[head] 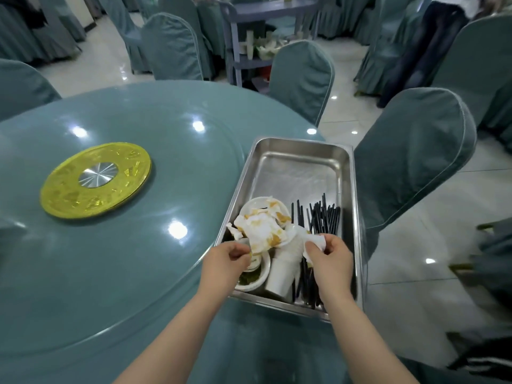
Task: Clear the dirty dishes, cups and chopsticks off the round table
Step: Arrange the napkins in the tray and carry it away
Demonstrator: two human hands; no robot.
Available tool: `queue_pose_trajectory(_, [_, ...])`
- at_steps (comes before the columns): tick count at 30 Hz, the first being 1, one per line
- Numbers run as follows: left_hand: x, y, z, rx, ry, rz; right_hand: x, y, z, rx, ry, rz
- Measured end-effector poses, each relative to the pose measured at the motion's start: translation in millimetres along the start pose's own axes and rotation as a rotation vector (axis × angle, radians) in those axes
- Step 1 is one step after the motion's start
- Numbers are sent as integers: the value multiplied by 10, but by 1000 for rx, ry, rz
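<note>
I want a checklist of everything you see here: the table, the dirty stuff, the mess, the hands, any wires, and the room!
Surface: round teal table, glossy, with a gold turntable.
Job's things: metal tray at the table edge holds black chopsticks, paper cups and bowls.
Clutter: stained napkins piled in the tray.
Grippers: left hand and right hand each pinch a napkin.
Cables: nothing seen.
Surroundings: covered chairs, a cart, tiled floor.

A round teal table (pixel 116 245) carries a gold disc (pixel 95 180) with a silver hub near its middle, and a steel tray (pixel 302 162) at its right edge, partly overhanging it.
</note>
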State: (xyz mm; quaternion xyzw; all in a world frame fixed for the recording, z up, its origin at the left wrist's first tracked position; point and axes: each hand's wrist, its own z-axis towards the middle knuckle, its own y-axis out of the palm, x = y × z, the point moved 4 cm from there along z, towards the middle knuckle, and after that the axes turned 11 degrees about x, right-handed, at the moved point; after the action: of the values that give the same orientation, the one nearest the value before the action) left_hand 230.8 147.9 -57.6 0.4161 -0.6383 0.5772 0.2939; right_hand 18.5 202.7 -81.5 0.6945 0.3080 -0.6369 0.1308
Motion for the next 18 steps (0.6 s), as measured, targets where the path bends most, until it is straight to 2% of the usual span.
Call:
queue_pose_trajectory(7, [348,281,306,84,-24,-86,-438,488,413,-128,-156,-103])
queue_pose_trajectory(12, [386,364,485,16,14,-47,-445,828,507,-401,-164,-155])
queue_pose_trajectory(14, [328,341,486,-9,10,-65,-370,799,560,-417,-128,-157])
queue_pose_trajectory(18, [152,216,411,92,10,-22,-200,499,628,-359,-141,-151])
